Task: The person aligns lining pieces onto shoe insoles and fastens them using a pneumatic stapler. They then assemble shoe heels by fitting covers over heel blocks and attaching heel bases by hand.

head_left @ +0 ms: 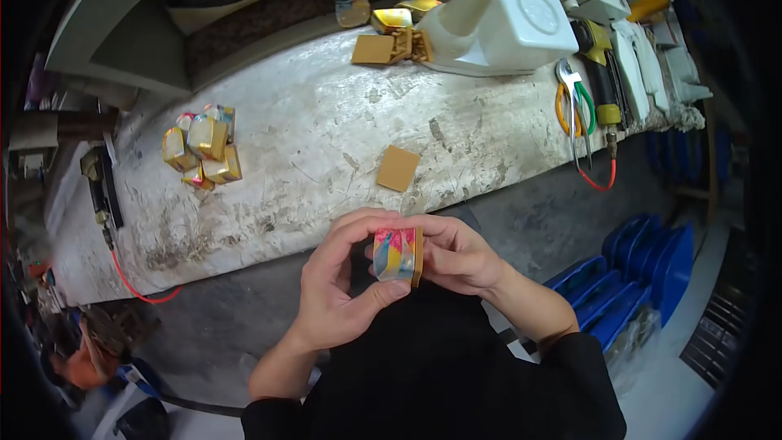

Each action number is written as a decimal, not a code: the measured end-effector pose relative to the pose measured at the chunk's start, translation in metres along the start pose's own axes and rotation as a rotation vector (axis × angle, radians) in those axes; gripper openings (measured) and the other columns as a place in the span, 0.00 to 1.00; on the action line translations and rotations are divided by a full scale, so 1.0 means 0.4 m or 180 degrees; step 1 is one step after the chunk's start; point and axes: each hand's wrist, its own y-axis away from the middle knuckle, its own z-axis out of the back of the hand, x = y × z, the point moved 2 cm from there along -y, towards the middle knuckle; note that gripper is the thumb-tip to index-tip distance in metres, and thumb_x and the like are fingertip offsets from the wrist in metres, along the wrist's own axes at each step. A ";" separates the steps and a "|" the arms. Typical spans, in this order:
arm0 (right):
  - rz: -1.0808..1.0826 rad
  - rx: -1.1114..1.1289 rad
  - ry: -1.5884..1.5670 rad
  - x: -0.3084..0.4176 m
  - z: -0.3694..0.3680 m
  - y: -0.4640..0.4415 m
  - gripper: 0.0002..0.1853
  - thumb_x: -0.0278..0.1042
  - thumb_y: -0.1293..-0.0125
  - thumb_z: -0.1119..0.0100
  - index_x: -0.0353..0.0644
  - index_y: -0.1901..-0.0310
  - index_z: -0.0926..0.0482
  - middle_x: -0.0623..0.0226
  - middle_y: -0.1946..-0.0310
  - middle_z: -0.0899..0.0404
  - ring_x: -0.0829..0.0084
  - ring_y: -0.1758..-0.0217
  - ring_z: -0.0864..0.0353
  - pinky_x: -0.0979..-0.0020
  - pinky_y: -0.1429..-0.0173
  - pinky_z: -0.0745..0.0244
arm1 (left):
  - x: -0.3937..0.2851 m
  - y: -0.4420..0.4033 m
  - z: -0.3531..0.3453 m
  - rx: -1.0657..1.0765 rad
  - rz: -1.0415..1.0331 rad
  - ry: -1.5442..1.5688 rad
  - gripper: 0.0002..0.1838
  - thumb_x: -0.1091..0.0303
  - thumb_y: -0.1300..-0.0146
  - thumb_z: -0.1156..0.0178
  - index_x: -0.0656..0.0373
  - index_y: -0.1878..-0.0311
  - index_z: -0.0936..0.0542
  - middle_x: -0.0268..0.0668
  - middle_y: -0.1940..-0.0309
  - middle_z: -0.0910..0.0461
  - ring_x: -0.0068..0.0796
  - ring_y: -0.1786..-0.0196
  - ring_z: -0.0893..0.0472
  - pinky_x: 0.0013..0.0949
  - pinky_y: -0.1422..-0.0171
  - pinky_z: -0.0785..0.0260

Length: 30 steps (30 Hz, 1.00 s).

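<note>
A small block-shaped piece with a colourful, shiny patterned surface (394,254) is held between both my hands, just off the front edge of the workbench. A thin tan square (419,257) lies against its right side. My left hand (336,281) curls round the piece from the left, with the thumb at its lower edge. My right hand (463,259) grips the tan side, some of its fingers hidden behind the piece. On the bench just beyond my hands lies a loose tan square (398,168).
Several gold-edged blocks (208,140) cluster at the bench's left. At the back stand a white plastic bottle (529,24) and a tan square stack (373,50). Pliers (575,106) and a yellow-black power tool (603,73) lie right. Blue plastic pieces (635,269) are below the bench.
</note>
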 end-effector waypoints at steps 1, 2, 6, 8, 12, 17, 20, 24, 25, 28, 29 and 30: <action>-0.0010 0.0138 -0.0097 0.023 -0.023 0.005 0.44 0.48 0.29 0.22 0.35 0.20 0.33 0.53 0.30 0.20 0.55 0.27 0.17 0.53 0.19 0.27 | -0.012 -0.010 -0.008 -0.0061 -0.0241 -0.0371 0.33 0.70 0.41 0.17 0.65 0.33 0.18 0.46 0.33 0.22 0.40 0.26 0.24 0.42 0.19 0.35; -0.0010 0.0264 -0.0204 0.022 -0.032 0.003 0.45 0.50 0.29 0.23 0.35 0.20 0.34 0.53 0.29 0.20 0.55 0.26 0.18 0.51 0.18 0.29 | -0.009 -0.009 -0.003 -0.0112 -0.0467 -0.0742 0.32 0.71 0.41 0.18 0.65 0.34 0.18 0.46 0.35 0.20 0.40 0.28 0.22 0.41 0.20 0.34; -0.0133 0.0330 -0.0083 -0.022 -0.001 -0.020 0.45 0.52 0.26 0.27 0.36 0.19 0.37 0.49 0.30 0.20 0.53 0.27 0.18 0.46 0.18 0.29 | 0.000 0.010 0.005 -0.0013 -0.0700 -0.1030 0.32 0.75 0.39 0.21 0.67 0.32 0.20 0.47 0.35 0.20 0.39 0.30 0.21 0.40 0.22 0.31; -0.0195 0.0194 -0.0018 -0.022 0.001 -0.014 0.44 0.52 0.25 0.27 0.36 0.19 0.37 0.49 0.30 0.20 0.53 0.28 0.17 0.46 0.19 0.28 | 0.004 0.016 0.005 0.0011 -0.0709 -0.1008 0.32 0.76 0.38 0.21 0.69 0.31 0.21 0.48 0.34 0.21 0.38 0.30 0.21 0.40 0.23 0.30; -0.0301 -0.0044 0.0236 0.007 -0.010 -0.040 0.42 0.54 0.24 0.30 0.37 0.20 0.36 0.47 0.32 0.19 0.53 0.29 0.16 0.48 0.20 0.26 | -0.010 0.016 0.039 -0.0436 -0.0567 -0.1259 0.30 0.78 0.38 0.23 0.69 0.32 0.20 0.47 0.35 0.21 0.37 0.33 0.19 0.37 0.27 0.27; 0.1581 -0.1301 0.3114 0.159 0.016 -0.094 0.34 0.35 0.26 0.26 0.39 0.23 0.29 0.58 0.42 0.17 0.60 0.40 0.15 0.59 0.32 0.20 | 0.022 -0.049 0.243 -0.2359 -0.1346 -0.2486 0.30 0.74 0.42 0.21 0.68 0.35 0.17 0.46 0.45 0.18 0.41 0.46 0.17 0.38 0.41 0.23; 0.1599 -0.1473 0.5534 0.180 0.001 -0.121 0.30 0.26 0.33 0.25 0.38 0.30 0.22 0.60 0.47 0.17 0.59 0.43 0.18 0.59 0.36 0.21 | 0.039 -0.052 0.296 -0.2639 -0.1386 -0.3332 0.30 0.74 0.41 0.22 0.70 0.35 0.18 0.47 0.44 0.21 0.41 0.46 0.18 0.38 0.41 0.23; 0.2240 -0.1595 0.6240 0.140 0.014 -0.143 0.24 0.23 0.35 0.26 0.37 0.37 0.17 0.59 0.42 0.18 0.61 0.44 0.18 0.62 0.38 0.22 | 0.043 0.004 0.262 -0.2763 -0.1202 -0.3384 0.30 0.75 0.39 0.23 0.71 0.34 0.19 0.49 0.43 0.25 0.43 0.44 0.21 0.39 0.41 0.24; 0.2223 -0.1574 0.6237 0.137 0.025 -0.145 0.24 0.23 0.35 0.26 0.37 0.37 0.17 0.59 0.42 0.18 0.61 0.44 0.18 0.62 0.38 0.22 | 0.054 0.002 0.289 -0.2959 -0.1154 -0.3312 0.30 0.75 0.40 0.23 0.71 0.34 0.19 0.48 0.43 0.24 0.44 0.44 0.21 0.39 0.40 0.24; 0.1923 -0.1466 0.5924 0.165 0.082 -0.128 0.23 0.25 0.36 0.24 0.37 0.39 0.16 0.56 0.47 0.17 0.54 0.43 0.19 0.60 0.37 0.21 | 0.069 -0.012 0.340 -0.3353 -0.1111 -0.3159 0.31 0.76 0.40 0.23 0.70 0.33 0.19 0.48 0.43 0.24 0.44 0.43 0.21 0.40 0.40 0.25; 0.1938 -0.1481 0.5933 0.183 0.092 -0.117 0.23 0.25 0.36 0.24 0.37 0.39 0.16 0.56 0.47 0.17 0.54 0.43 0.19 0.60 0.37 0.21 | 0.068 -0.022 0.343 -0.3335 -0.1214 -0.3202 0.31 0.76 0.40 0.22 0.69 0.33 0.19 0.48 0.43 0.24 0.45 0.43 0.21 0.41 0.39 0.25; 0.2024 -0.1658 0.5803 0.207 0.102 -0.099 0.23 0.25 0.36 0.25 0.37 0.39 0.16 0.55 0.46 0.17 0.54 0.43 0.19 0.59 0.36 0.22 | 0.070 -0.029 0.341 -0.3307 -0.1301 -0.3234 0.31 0.76 0.40 0.22 0.69 0.34 0.19 0.48 0.42 0.24 0.46 0.43 0.21 0.41 0.38 0.25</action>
